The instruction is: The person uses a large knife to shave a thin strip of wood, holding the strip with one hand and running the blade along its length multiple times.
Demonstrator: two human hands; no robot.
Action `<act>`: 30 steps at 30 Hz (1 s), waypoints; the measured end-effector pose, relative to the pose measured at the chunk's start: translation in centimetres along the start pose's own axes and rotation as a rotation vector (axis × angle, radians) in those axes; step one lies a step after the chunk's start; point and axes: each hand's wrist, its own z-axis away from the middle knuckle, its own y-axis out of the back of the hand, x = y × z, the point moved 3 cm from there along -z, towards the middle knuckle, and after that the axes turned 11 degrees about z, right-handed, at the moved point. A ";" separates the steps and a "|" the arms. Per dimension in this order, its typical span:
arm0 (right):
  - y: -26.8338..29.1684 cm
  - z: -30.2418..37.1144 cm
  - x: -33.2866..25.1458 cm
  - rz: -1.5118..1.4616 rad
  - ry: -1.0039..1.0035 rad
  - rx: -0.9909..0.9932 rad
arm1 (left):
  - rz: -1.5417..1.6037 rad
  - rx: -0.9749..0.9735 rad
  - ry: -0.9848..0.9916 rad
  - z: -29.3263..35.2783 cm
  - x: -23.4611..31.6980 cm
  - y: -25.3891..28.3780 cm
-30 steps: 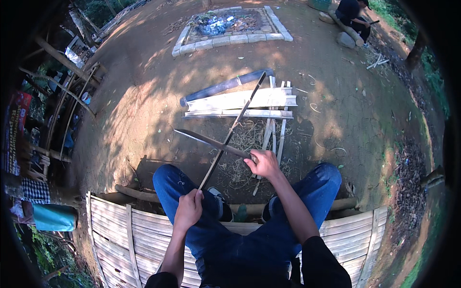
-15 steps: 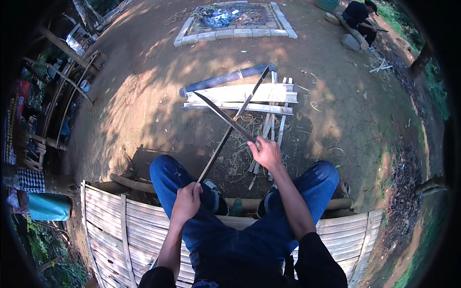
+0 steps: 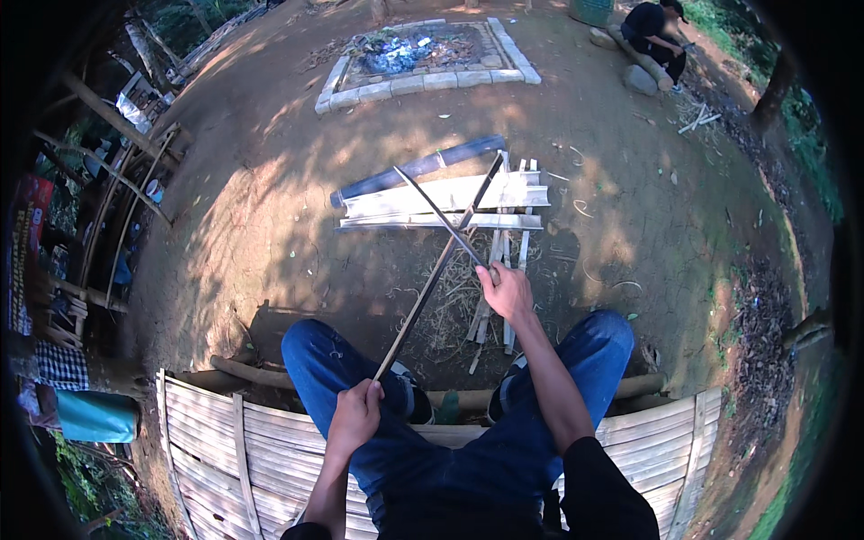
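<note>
Jutting beyond left hand (image 3: 355, 416) — dark strip (image 3: 431, 279) | right hand (image 3: 508, 293) — crossing knife (image 3: 433, 207)

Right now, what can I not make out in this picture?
Head view:
Knife: handle mostly covered by the right hand.
Dark strip: near end hidden in the left hand.
Co-worker: too small to tell what is held, if anything.
Green barrel: top cut off by the upper edge.

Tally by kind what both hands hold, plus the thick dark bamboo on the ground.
Long dark-bladed knife, in right hand: 1
Long narrow dark bamboo strip, in left hand: 1
Thick dark rounded bamboo length: 1
Total: 3
</note>
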 end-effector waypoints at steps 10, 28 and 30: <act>-0.1 6.0 -6.8 -0.038 0.647 -0.082 | 0.069 0.051 -0.021 -0.6 -0.8 0.6; 1.7 2.6 -3.5 -0.190 0.238 -0.044 | 0.017 0.068 -0.041 2.2 0.9 3.3; 2.9 3.6 -5.0 -0.180 0.455 -0.007 | 0.032 0.081 -0.038 1.6 1.0 2.8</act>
